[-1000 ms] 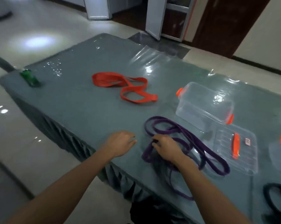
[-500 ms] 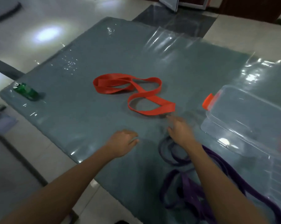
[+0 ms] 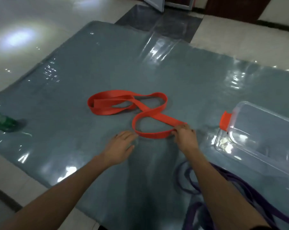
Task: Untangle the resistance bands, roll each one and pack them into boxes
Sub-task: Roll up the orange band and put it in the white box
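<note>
Orange-red band (image 3: 160, 117) lay twisted on the counter (image 3: 74, 90), judged limp, light and slightly slick. Grip of the right hand (image 3: 184, 136) pinched its near fold, the soundest hold; left hand (image 3: 122, 145) rested open alongside.

A table (image 3: 90, 67) draped in grey-blue cloth lies under a clear plastic sheet (image 3: 158, 48) that catches the light. Around the table runs a glossy pale floor (image 3: 240, 40), with a bright glare (image 3: 19, 37) left of it. Beyond the table's far edge are dark tiles (image 3: 165, 25), a white door frame (image 3: 154, 4) and a dark wooden door (image 3: 236, 7).
</note>
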Tool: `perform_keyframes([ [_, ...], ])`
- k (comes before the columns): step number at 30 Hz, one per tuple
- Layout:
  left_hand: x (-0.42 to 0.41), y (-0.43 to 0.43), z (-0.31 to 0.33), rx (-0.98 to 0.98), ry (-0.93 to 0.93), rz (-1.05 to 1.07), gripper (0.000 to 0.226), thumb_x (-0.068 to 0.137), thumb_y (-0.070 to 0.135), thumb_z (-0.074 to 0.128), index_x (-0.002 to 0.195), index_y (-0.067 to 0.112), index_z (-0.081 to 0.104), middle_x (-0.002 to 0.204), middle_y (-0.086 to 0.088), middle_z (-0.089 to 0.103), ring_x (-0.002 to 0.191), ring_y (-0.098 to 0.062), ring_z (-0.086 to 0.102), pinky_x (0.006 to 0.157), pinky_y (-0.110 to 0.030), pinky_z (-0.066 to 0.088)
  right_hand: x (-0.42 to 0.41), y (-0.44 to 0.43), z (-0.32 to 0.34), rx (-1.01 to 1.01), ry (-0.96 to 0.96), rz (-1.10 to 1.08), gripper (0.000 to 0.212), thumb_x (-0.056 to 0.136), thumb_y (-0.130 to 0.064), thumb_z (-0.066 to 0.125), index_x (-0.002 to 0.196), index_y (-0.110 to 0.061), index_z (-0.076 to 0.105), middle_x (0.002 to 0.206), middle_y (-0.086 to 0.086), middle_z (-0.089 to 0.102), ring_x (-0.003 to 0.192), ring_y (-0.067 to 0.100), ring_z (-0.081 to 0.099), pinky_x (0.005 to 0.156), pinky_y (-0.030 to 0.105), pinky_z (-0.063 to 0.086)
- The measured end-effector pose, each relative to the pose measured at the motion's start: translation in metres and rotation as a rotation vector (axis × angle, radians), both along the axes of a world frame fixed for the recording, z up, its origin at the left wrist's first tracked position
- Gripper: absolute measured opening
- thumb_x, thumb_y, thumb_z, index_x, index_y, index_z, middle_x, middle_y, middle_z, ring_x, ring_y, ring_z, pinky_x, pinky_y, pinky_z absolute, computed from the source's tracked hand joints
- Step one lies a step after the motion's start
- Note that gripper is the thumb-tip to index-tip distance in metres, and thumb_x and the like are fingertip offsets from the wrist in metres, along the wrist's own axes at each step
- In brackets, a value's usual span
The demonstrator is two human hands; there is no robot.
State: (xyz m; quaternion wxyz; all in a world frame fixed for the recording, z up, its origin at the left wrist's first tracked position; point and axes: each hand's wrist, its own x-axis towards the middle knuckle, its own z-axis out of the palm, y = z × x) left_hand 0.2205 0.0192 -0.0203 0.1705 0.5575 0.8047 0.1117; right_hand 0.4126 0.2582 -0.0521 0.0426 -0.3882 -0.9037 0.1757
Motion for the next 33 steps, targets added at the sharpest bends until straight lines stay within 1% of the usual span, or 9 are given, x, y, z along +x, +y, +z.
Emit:
perform_keyframes([
  [6,-0.082,0.048,-0.003,0.097,-0.034,-0.098,0.058,0.089,0.034,0.05,0.145,0.016,0.048,0.144,-0.009,0.052,0.136,-0.031,0.044,0.11,-0.052,0.04,-0.027,-0.019,0.038,-0.282,0.44,-0.351,0.019,0.101,-0.019,0.054,0.092,-0.007,0.066,0.085,0.012,0.07,0.079,0.031,0.064,0.074,0.034,0.043],
  [10,-0.116,0.065,0.004,0.161,0.031,-0.149,0.057,0.088,0.027,0.063,0.144,0.02,0.049,0.145,-0.005,0.052,0.138,-0.027,0.044,0.106,-0.05,0.044,-0.042,-0.015,0.051,-0.341,0.585,-0.669,0.022,0.092,-0.042,0.049,0.087,-0.025,0.061,0.077,0.004,0.068,0.076,0.028,0.068,0.074,0.051,0.058],
  [12,-0.132,0.071,0.007,0.14,0.055,-0.164,0.06,0.088,0.027,0.066,0.145,0.02,0.048,0.148,-0.004,0.049,0.141,-0.025,0.04,0.108,-0.051,0.042,-0.044,-0.014,0.054,-0.345,0.556,-0.765,0.02,0.089,-0.042,0.048,0.093,-0.027,0.059,0.08,0.005,0.069,0.078,0.028,0.069,0.076,0.05,0.057],
  [15,-0.157,0.08,0.008,0.049,0.087,-0.158,0.071,0.087,0.033,0.066,0.152,0.023,0.037,0.159,0.002,0.035,0.15,-0.02,0.024,0.114,-0.053,0.033,-0.046,-0.014,0.057,-0.323,0.489,-0.821,0.02,0.097,-0.025,0.045,0.1,-0.015,0.062,0.087,0.01,0.07,0.086,0.03,0.067,0.079,0.04,0.052],
  [19,-0.188,0.101,0.009,-0.02,0.284,-0.181,0.09,0.076,0.048,0.076,0.152,0.022,0.035,0.16,-0.004,0.032,0.148,-0.026,0.029,0.107,-0.054,0.036,-0.054,-0.009,0.054,-0.333,0.525,-0.887,0.025,0.102,-0.017,0.039,0.097,-0.008,0.062,0.09,0.013,0.07,0.085,0.029,0.065,0.073,0.036,0.048],
  [23,-0.21,0.124,-0.004,-0.121,0.271,-0.179,0.109,0.077,0.065,0.068,0.16,0.026,0.009,0.168,-0.008,0.002,0.155,-0.03,0.0,0.117,-0.057,0.019,-0.07,-0.001,0.053,-0.306,0.479,-0.866,0.027,0.102,-0.021,0.04,0.108,-0.008,0.063,0.101,0.009,0.068,0.091,0.026,0.06,0.075,0.033,0.042],
  [26,-0.221,0.136,-0.015,-0.176,0.234,-0.183,0.107,0.078,0.073,0.057,0.16,0.023,0.01,0.167,-0.009,0.012,0.154,-0.031,0.009,0.119,-0.061,0.011,-0.085,0.007,0.047,-0.278,0.437,-0.792,0.025,0.1,-0.028,0.044,0.112,-0.016,0.062,0.104,0.005,0.068,0.097,0.025,0.062,0.083,0.035,0.046],
  [30,-0.228,0.141,-0.023,-0.265,0.13,-0.206,0.11,0.063,0.083,0.025,0.157,0.027,0.019,0.16,-0.003,0.034,0.146,-0.027,0.031,0.119,-0.053,0.02,-0.108,0.016,0.032,-0.176,0.181,-0.641,0.032,0.095,-0.032,0.054,0.126,-0.026,0.059,0.12,0.0,0.067,0.114,0.025,0.059,0.1,0.045,0.043],
  [33,-0.222,0.135,-0.026,-0.255,0.112,-0.241,0.106,0.072,0.087,0.038,0.157,0.026,0.018,0.16,-0.001,0.033,0.146,-0.023,0.031,0.118,-0.047,0.021,-0.129,0.018,0.022,-0.14,-0.023,-0.477,0.045,0.094,-0.03,0.058,0.138,-0.027,0.053,0.138,0.001,0.058,0.127,0.028,0.051,0.106,0.042,0.032],
])
